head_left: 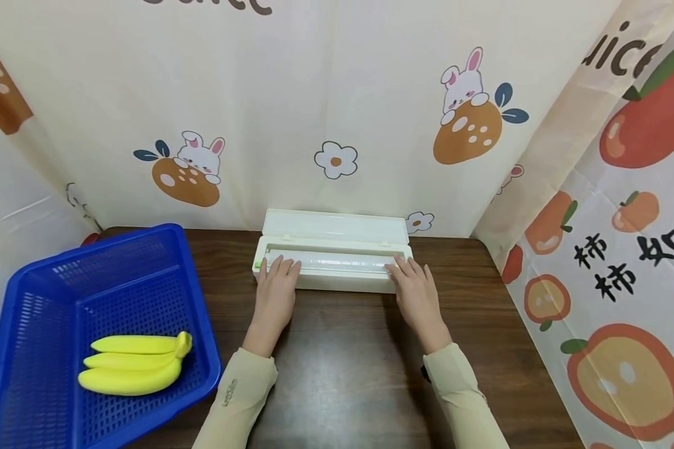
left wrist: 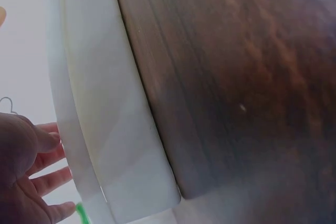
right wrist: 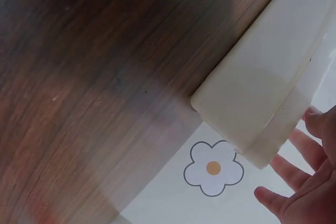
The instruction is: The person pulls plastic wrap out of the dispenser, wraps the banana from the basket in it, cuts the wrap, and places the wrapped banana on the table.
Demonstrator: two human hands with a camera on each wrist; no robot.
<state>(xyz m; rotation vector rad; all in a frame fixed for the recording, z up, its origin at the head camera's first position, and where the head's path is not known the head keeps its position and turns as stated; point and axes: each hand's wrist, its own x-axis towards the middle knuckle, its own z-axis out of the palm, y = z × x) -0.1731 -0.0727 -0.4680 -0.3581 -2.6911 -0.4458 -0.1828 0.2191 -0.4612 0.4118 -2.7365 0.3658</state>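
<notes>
Box (head_left: 342, 283), long, white, at table's (head_left: 337, 355) far edge, mid-scene; lid (head_left: 337, 228) raised on far side, clear roll (head_left: 337, 261) inside. Left hand (head_left: 273, 298) at left end, right hand (head_left: 418, 300) at right end: both loosely spread, fingers fairly straight over near rim, gripping nothing. Risks, judged: uneven press could tip or skid box; bump could drop lid onto fingers. Blue basket (head_left: 198, 299) near left, yellow bananas (head_left: 131, 379) inside. Far cloth (head_left: 292, 93): cut-off "uice" at right. Right cloth (head_left: 586, 380): "柿柿如", rest cut off. Left sleeve (head_left: 237, 390) lettering unclear.
</notes>
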